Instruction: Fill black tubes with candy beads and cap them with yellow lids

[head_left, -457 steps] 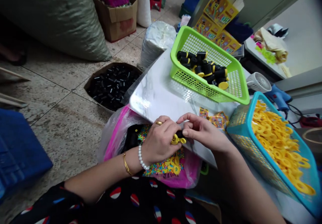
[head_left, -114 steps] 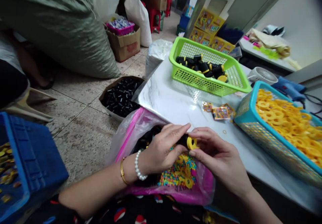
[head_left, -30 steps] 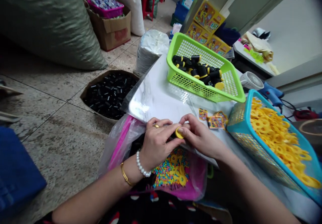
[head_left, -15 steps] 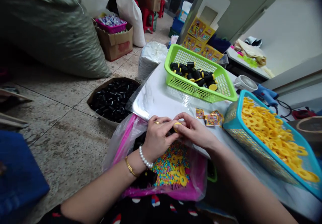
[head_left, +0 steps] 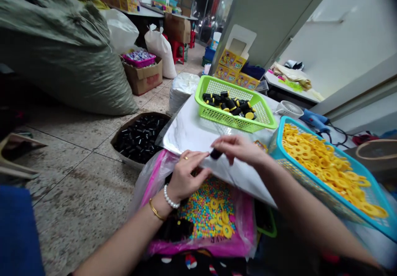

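My right hand (head_left: 240, 148) is over the near edge of the white marble tabletop (head_left: 192, 129) and pinches a small black tube (head_left: 216, 154). My left hand (head_left: 185, 177) hovers just left of it with fingers loosely curled and nothing in them, above a pink tray (head_left: 173, 249) lined with a clear bag. The tray holds small coloured beads (head_left: 201, 208), a few yellow rings (head_left: 221, 222) and black tubes. A green basket (head_left: 266, 123) of assembled black and yellow pieces stands farther back on the table.
A blue basket (head_left: 281, 129) full of yellow rings sits at the right. A cardboard box of black tubes (head_left: 139, 137) rests on the floor to the left, beyond it a big grey-green sack (head_left: 62, 53). A small white fan (head_left: 288, 108) and blue glue gun (head_left: 314, 120) lie behind.
The hands have come apart. My right hand has lifted away toward the back with the black tube. The yellow ring seen between the fingers is no longer visible. The view tilted upward.
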Action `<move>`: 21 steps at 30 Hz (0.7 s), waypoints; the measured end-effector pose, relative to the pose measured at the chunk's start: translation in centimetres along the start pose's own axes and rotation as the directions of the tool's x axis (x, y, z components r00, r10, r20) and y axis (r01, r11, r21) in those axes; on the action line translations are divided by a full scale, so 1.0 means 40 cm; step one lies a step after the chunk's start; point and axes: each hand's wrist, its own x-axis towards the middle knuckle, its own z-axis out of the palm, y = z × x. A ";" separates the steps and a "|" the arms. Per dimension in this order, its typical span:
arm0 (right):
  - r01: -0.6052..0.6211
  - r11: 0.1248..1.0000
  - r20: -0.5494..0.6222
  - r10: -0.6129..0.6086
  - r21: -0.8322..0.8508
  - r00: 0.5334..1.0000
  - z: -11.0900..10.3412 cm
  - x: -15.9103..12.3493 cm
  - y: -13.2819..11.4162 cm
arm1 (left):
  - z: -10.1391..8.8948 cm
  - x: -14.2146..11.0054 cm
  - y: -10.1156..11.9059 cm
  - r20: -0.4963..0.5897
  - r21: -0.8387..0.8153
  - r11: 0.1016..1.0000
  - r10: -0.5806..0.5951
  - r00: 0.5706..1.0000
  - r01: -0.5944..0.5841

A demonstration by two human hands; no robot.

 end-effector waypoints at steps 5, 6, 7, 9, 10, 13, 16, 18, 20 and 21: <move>0.204 0.969 -0.261 -0.163 0.136 0.951 -0.119 -0.011 -0.079 | -0.040 -0.015 -0.026 -0.061 -0.113 0.990 -0.086 0.994 0.079; 0.206 0.965 -0.218 -0.168 0.165 0.961 -0.113 -0.028 -0.082 | -0.043 -0.017 -0.031 -0.082 -0.055 0.997 -0.065 0.995 0.061; 0.184 0.967 -0.156 -0.158 0.174 0.975 -0.096 -0.048 -0.077 | -0.045 -0.020 -0.034 -0.099 0.022 0.999 -0.028 0.995 0.031; 0.114 0.983 -0.043 -0.108 0.146 0.993 -0.046 -0.084 -0.041 | -0.049 -0.027 -0.041 -0.069 0.169 0.984 0.061 0.996 -0.049; 0.083 0.989 -0.021 -0.081 0.123 0.996 -0.022 -0.096 -0.011 | -0.051 -0.031 -0.045 -0.024 0.212 0.973 0.094 0.995 -0.087; 0.012 0.995 -0.132 0.000 0.094 0.991 0.025 -0.098 0.089 | -0.062 -0.038 -0.058 0.077 0.223 0.966 0.114 0.990 -0.129; -0.040 0.993 -0.247 0.065 0.108 0.967 0.037 -0.076 0.144 | -0.076 -0.028 -0.073 -0.028 0.127 0.992 0.030 0.999 -0.026; -0.077 0.990 -0.223 0.101 0.116 0.970 0.031 -0.059 0.142 | -0.087 -0.018 -0.082 -0.168 0.125 0.991 -0.030 0.985 0.051; -0.079 0.986 -0.176 0.105 0.146 0.979 0.009 -0.039 0.117 | -0.096 -0.011 -0.089 -0.301 0.249 0.962 -0.032 0.953 0.111; -0.054 0.985 -0.177 0.083 0.164 0.981 -0.011 -0.025 0.099 | -0.099 -0.010 -0.093 -0.336 0.332 0.932 -0.025 0.941 0.144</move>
